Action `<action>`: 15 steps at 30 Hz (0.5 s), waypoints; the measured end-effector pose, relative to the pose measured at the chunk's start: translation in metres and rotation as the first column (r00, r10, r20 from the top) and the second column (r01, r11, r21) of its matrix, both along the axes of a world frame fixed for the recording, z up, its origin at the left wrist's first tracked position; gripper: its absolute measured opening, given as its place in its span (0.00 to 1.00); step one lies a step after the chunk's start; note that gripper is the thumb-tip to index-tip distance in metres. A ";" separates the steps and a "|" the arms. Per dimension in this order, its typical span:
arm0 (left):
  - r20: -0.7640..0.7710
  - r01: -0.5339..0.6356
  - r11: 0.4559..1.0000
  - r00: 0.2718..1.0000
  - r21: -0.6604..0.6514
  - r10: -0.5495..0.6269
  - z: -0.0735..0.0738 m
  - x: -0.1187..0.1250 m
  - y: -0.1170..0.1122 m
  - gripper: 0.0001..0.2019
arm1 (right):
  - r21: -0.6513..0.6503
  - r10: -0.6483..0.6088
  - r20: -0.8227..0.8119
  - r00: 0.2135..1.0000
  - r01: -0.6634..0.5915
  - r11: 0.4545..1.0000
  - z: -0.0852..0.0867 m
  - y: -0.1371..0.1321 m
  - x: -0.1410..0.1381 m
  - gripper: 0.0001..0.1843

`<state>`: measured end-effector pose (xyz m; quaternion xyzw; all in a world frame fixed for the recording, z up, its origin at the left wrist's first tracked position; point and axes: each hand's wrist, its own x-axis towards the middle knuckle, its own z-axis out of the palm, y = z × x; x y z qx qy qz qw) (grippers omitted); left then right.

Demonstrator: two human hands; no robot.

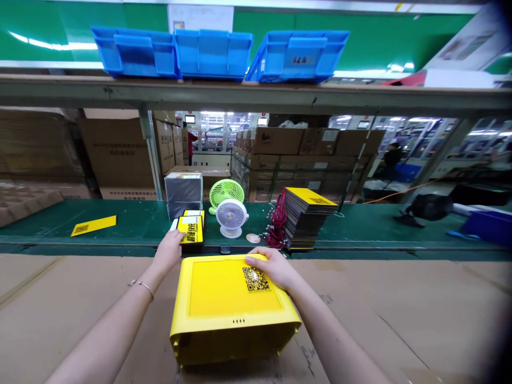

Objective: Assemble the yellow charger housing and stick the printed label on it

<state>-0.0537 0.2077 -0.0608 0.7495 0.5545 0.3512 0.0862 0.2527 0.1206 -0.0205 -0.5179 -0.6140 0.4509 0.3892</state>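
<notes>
Yellow housing [230, 298] sits near ctr. on cardboard [360, 330], open end facing near, QR code [256, 279] on top at R. R hand [276, 266] grips its far R edge, thumb on top by the code, fingers bent over. L hand [170, 246] is at L edge of yellow labelled panels [194, 229] on the green shelf [136, 229], far side; fingers bent, cannot tell if closed on a panel. Step in hand, in my judgement: housing steadied w/ R while L goes for a panel. Next move calls for a sure edge pinch, clear of white fan [231, 216] just to R.
</notes>
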 end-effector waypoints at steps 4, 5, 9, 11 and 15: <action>0.199 -0.076 0.994 0.978 0.084 0.058 0.025 -0.008 -0.020 0.11 | 0.002 0.015 0.009 1.000 -0.015 1.000 0.003 -0.002 -0.001 0.18; 0.267 -0.110 0.988 0.961 0.109 0.077 0.032 -0.008 -0.025 0.11 | 0.007 0.014 0.016 1.000 -0.014 1.000 0.003 -0.002 -0.002 0.19; 0.517 -0.187 0.971 0.852 0.149 0.085 0.062 -0.001 -0.052 0.15 | 0.056 -0.046 0.075 0.996 0.042 0.998 0.002 -0.002 -0.002 0.19; 0.657 -0.083 0.989 0.754 0.119 -0.016 0.077 0.005 -0.073 0.18 | 0.117 -0.126 0.116 0.985 0.112 0.987 0.004 -0.005 -0.003 0.18; 0.893 0.264 0.963 0.421 0.048 -0.160 0.099 0.021 -0.126 0.26 | 0.367 -0.348 0.133 0.928 0.280 0.887 0.022 -0.026 -0.009 0.15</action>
